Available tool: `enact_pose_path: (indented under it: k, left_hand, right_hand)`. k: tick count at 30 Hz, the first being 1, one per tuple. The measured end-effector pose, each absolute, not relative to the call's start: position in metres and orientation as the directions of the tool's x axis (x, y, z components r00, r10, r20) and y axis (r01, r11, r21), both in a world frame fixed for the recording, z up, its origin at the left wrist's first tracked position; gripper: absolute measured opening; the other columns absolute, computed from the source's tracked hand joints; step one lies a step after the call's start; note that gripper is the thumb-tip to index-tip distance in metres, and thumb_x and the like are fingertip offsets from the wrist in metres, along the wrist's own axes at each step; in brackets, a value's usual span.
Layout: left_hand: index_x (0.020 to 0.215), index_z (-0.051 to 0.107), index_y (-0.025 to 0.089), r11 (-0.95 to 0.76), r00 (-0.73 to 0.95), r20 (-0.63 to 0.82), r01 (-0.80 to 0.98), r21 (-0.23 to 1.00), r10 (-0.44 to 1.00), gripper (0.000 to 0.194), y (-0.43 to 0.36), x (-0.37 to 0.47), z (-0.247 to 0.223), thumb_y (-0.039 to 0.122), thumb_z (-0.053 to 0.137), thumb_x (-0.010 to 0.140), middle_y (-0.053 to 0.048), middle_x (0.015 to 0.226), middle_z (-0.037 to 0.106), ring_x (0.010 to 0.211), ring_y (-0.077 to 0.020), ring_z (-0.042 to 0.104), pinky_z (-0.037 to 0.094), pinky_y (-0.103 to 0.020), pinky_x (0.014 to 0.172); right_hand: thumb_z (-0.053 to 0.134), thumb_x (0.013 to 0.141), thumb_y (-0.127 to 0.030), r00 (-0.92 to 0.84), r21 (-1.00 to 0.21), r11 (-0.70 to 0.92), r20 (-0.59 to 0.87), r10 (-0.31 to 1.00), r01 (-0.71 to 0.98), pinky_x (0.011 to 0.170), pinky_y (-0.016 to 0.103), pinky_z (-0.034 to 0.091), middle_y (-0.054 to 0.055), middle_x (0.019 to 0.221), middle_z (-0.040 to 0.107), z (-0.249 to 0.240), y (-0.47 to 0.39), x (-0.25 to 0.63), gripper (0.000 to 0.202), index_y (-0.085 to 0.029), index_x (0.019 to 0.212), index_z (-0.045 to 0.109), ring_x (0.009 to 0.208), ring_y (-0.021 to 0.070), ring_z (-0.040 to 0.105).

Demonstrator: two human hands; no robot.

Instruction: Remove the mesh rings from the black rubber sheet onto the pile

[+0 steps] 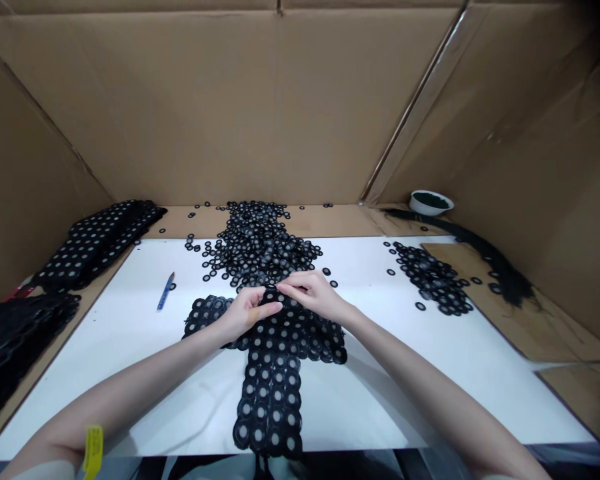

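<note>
In the middle of the white board lies a cross-shaped black piece (269, 393) made of joined rings, its lower strip reaching the near edge. My left hand (253, 309) is closed on the upper edge of this piece, thumb stretched along it. Beside it, my right hand (314, 293) pinches the same edge, its fingertips close to the left ones. Whether a loose ring or a thread sits between the fingertips is too small to make out. Just beyond both hands spreads a heap of loose black rings (265, 240).
A smaller pile of rings (433, 277) lies at right, near a bundle of black threads (500, 267) and a white bowl (431, 203). A blue pen-like tool (165, 291) rests at left. Folded ring-patterned pieces (87, 250) stack along the left side. Cardboard walls (280, 107) enclose the board.
</note>
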State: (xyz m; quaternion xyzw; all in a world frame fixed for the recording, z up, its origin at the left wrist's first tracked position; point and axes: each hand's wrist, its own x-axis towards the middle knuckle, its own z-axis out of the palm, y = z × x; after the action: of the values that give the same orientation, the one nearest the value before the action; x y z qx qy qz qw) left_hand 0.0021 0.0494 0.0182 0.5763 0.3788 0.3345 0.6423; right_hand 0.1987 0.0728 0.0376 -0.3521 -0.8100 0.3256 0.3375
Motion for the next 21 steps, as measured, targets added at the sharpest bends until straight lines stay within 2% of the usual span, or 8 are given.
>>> enact_pose_path:
  k: [2,4,8,12,16,19,21]
  left_hand:
    - [0.074,0.06,0.011,0.117,0.499,-0.103,0.004,0.993,0.86,0.03,0.049,0.002,0.02,0.039,0.071,0.073,0.001,0.065,0.056,0.06,-0.0103,0.047,0.034,-0.022,0.056]
    - [0.079,0.062,0.011,0.126,0.521,-0.104,-0.008,0.992,0.847,0.029,0.049,0.003,0.023,0.038,0.071,0.073,0.0,0.07,0.06,0.064,-0.0122,0.052,0.038,-0.023,0.06]
    - [0.101,0.064,0.014,0.146,0.569,-0.083,-0.065,0.987,0.818,0.032,0.049,0.006,0.027,0.034,0.068,0.077,-0.005,0.093,0.067,0.088,-0.0175,0.059,0.044,-0.027,0.08]
    - [0.112,0.062,0.015,0.174,0.582,-0.074,-0.118,0.978,0.81,0.037,0.05,0.008,0.024,0.03,0.068,0.078,-0.007,0.103,0.067,0.097,-0.0186,0.06,0.042,-0.03,0.091]
    - [0.118,0.059,0.016,0.255,0.604,-0.119,-0.144,0.956,0.788,0.043,0.049,0.004,0.02,0.027,0.069,0.078,-0.008,0.11,0.066,0.104,-0.019,0.06,0.04,-0.032,0.098]
    - [0.128,0.051,0.02,0.327,0.646,-0.146,-0.169,0.93,0.749,0.057,0.048,-0.002,0.018,0.02,0.072,0.075,-0.008,0.121,0.062,0.115,-0.0208,0.055,0.038,-0.034,0.102]
    - [0.132,0.047,0.021,0.353,0.676,-0.143,-0.184,0.917,0.723,0.067,0.049,-0.006,0.017,0.014,0.074,0.071,-0.008,0.129,0.056,0.124,-0.0224,0.048,0.035,-0.034,0.105]
  right_hand:
    - [0.046,0.09,-0.044,-0.502,-0.782,0.52,0.316,0.805,0.342,0.055,0.025,0.03,0.0,0.056,0.049,0.039,0.072,0.198,0.045,-0.016,0.057,0.056,0.054,0.0108,0.041]
    - [0.046,0.091,-0.043,-0.454,-0.814,0.481,0.311,0.835,0.326,0.054,0.025,0.028,-0.001,0.053,0.043,0.041,0.071,0.198,0.048,-0.016,0.051,0.048,0.052,0.0099,0.038]
    - [0.049,0.087,-0.048,-0.268,-0.895,0.369,0.302,0.915,0.249,0.051,0.025,0.026,-0.002,0.052,0.038,0.039,0.073,0.195,0.049,-0.016,0.051,0.043,0.053,0.0097,0.034]
    - [0.058,0.08,-0.053,-0.067,-0.964,0.248,0.242,0.968,0.093,0.046,0.023,0.026,-0.002,0.052,0.036,0.029,0.086,0.202,0.047,-0.016,0.053,0.047,0.05,0.0088,0.033]
    - [0.052,0.083,-0.056,0.188,-0.981,0.135,0.108,0.976,-0.14,0.037,0.022,0.015,-0.007,0.05,0.025,0.023,0.109,0.234,0.042,-0.016,0.068,0.055,0.04,0.005,0.018]
    - [0.052,0.083,-0.044,0.244,-0.956,0.035,-0.038,0.969,-0.291,0.035,0.02,0.016,-0.004,0.056,0.039,0.024,0.12,0.269,0.031,-0.016,0.071,0.054,0.039,0.004,0.026]
    - [0.045,0.086,-0.039,0.262,-0.928,-0.024,-0.129,0.956,-0.371,0.036,0.019,0.023,0.0,0.061,0.047,0.024,0.122,0.292,0.03,-0.016,0.069,0.051,0.042,0.0051,0.034]
